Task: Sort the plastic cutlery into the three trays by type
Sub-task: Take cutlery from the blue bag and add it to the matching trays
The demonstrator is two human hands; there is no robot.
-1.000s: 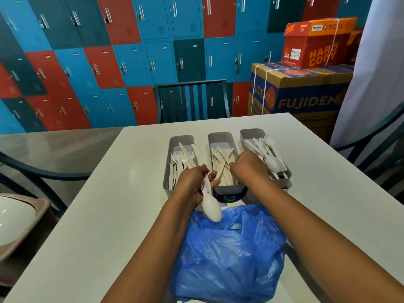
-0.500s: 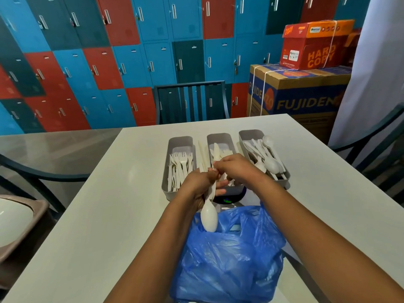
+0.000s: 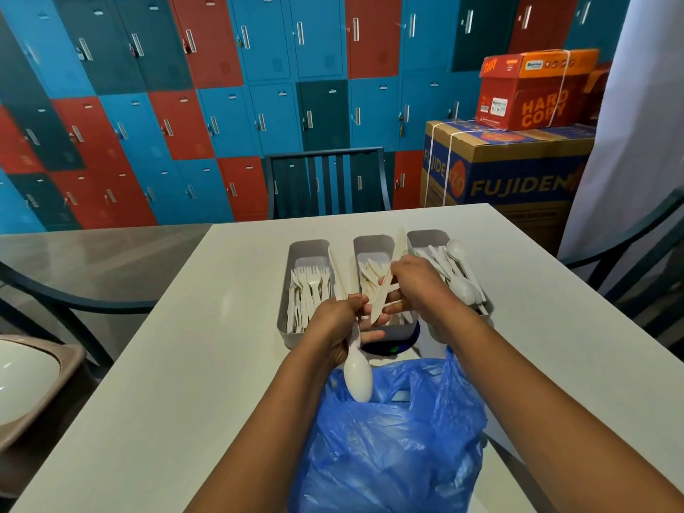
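Knife (image 3: pixel 386 286) sits pinched in the right hand (image 3: pixel 414 283), mid-frame over the middle tray (image 3: pixel 374 243); left hand (image 3: pixel 338 320) grips a spoon (image 3: pixel 358 375) and another piece. Risk: the loosely dangling spoon could slip into the bag (image 3: pixel 388 438).

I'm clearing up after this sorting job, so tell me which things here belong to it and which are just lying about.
Belongs to the job:
fork tray
knife tray
spoon tray
spoon in left hand
knife in right hand
blue bag

Just lying about:
Fujiden box
Hard Copy box
chair
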